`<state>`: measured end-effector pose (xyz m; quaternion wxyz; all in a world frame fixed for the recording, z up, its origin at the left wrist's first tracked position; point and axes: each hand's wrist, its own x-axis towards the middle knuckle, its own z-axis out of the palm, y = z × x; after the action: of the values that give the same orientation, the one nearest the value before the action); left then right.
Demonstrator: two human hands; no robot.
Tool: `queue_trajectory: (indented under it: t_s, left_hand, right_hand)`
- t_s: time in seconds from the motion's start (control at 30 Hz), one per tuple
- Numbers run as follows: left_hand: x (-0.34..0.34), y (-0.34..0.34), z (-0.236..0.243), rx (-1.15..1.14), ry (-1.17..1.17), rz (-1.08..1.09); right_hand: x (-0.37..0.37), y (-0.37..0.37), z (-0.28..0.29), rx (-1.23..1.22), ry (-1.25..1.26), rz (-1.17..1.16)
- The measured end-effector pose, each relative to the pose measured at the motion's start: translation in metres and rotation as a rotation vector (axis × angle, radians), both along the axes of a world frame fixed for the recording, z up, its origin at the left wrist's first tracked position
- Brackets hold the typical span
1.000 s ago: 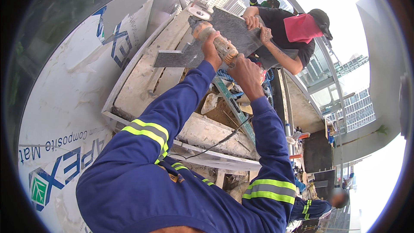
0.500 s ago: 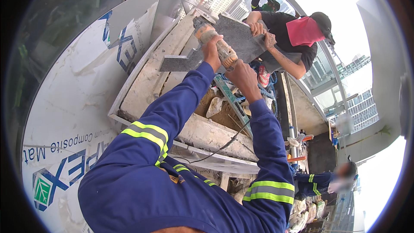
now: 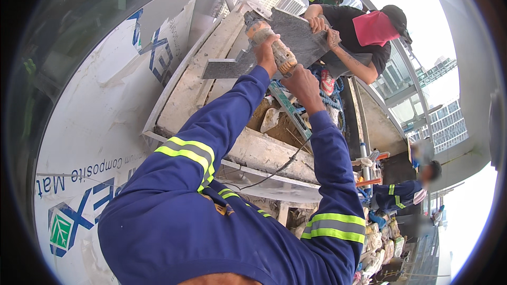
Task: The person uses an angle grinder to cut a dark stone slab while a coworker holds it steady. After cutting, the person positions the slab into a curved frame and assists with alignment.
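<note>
Both my arms reach forward to a dusty orange angle grinder (image 3: 274, 48). My left hand (image 3: 266, 55) is wrapped round its front body, while my right hand (image 3: 304, 87) grips the rear end. The grinder's head lies against the edge of a dark grey stone slab (image 3: 298, 37), which has a notch cut out on its left side; dust blurs the disc. Across from me a co-worker with a pink face cloth steadies the slab with both hands (image 3: 325, 30). A black power cord (image 3: 280, 169) trails below my arms.
A concrete ledge (image 3: 185, 95) runs under the slab. A green level (image 3: 289, 110), blue rope and rubble lie in the trough beyond. White composite panels (image 3: 95, 142) lean at the left. Another co-worker (image 3: 401, 195) stands at the right beside filled sacks (image 3: 377, 237).
The view has shifted slightly, so most things sit a little further right. Both my hands keep their hold on the grinder. The co-worker at the right has turned and straightened somewhat.
</note>
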<state>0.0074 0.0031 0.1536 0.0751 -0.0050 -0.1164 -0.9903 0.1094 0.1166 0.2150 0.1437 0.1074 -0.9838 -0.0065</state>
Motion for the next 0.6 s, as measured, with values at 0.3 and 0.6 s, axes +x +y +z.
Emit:
queue_trajectory:
  t_s: [0.3,0.6]
  left_hand:
    - [0.060,-0.002,-0.001,0.063,0.070,-0.073]
    - [0.084,-0.045,-0.109,0.193,-0.047,-0.176]
  right_hand:
    - [0.064,-0.009,-0.007,-0.022,0.057,-0.043]
    - [0.073,-0.039,-0.106,0.042,0.013,-0.053]
